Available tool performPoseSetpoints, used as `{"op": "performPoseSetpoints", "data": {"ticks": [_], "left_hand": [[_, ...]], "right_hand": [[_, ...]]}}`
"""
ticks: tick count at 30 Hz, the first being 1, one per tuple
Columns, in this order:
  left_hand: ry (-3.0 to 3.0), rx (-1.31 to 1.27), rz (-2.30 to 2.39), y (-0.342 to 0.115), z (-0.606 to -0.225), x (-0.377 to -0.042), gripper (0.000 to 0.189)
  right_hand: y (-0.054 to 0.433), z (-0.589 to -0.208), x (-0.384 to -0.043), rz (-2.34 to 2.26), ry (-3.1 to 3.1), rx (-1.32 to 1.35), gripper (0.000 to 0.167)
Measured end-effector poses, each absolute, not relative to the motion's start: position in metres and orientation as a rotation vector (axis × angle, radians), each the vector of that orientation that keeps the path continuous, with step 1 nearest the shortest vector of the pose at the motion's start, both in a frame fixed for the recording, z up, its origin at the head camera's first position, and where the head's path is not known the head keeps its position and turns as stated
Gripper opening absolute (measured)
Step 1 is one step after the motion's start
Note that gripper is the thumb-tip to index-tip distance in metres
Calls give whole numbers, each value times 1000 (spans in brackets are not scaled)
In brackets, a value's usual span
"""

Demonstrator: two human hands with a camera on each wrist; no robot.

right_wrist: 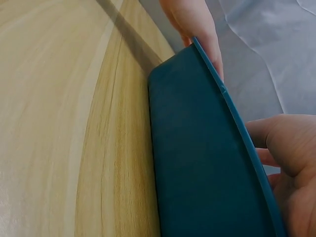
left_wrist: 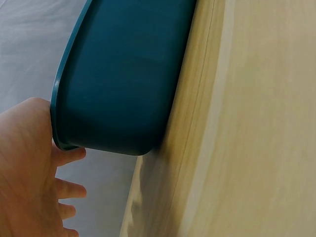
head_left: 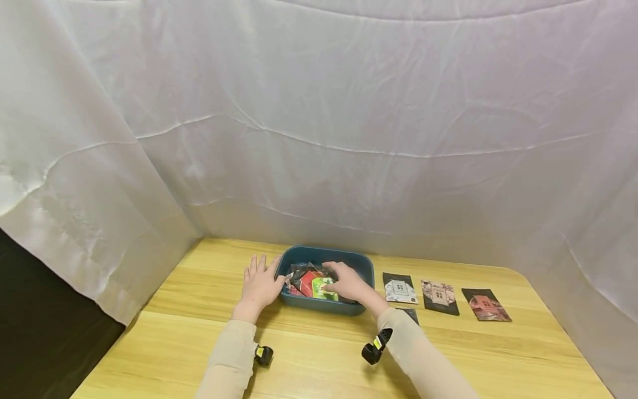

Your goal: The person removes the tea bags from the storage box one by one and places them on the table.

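Note:
A dark teal plastic bin (head_left: 324, 304) stands on the table, holding several flat packets. Among these are a red packet (head_left: 308, 281) and a bright green one (head_left: 324, 289), with dark packets around them. At the bin's left end is my left hand (head_left: 261, 285), its fingers spread and its thumb at the rim. My right hand (head_left: 349, 284) reaches over the near rim into the bin. Its thumb overlaps the green packet while its fingers lie apart from the thumb, over the dark packets. In the right wrist view, the bin wall (right_wrist: 202, 148) hides those fingertips.
Right of the bin lie a black-and-white packet (head_left: 400, 288), a black-and-pink packet (head_left: 440, 297) and a black-and-red packet (head_left: 485, 305). Another dark packet (head_left: 411, 315) shows partly behind my right forearm. Pale curtains (head_left: 349, 138) hang behind the wooden table (head_left: 309, 354).

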State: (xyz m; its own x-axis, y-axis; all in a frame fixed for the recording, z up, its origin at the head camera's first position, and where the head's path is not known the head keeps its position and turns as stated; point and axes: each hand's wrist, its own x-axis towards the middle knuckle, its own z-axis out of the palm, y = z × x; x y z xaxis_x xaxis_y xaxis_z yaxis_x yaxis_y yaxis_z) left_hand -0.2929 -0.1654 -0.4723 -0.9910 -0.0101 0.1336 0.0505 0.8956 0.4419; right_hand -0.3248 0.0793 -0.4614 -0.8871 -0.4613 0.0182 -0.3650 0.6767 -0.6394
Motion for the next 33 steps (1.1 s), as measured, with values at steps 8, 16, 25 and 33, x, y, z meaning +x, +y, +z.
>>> {"op": "performPoseSetpoints", "data": {"ticks": [8, 16, 25, 33], "left_hand": [[-2928, -31, -722, -165, -471, -292, 59], [-2920, -30, -705, -165, -472, -292, 58], [-2931, -21, -698, -165, -473, -293, 58], [-2924, -20, -709, -165, -473, -293, 58]], "right_hand": [[78, -464, -326, -1006, 2717, -719, 50], [84, -461, -324, -1069, 2749, -690, 43], [88, -463, -323, -1092, 2713, -617, 30], [90, -460, -321, -1108, 2719, -637, 11]]}}
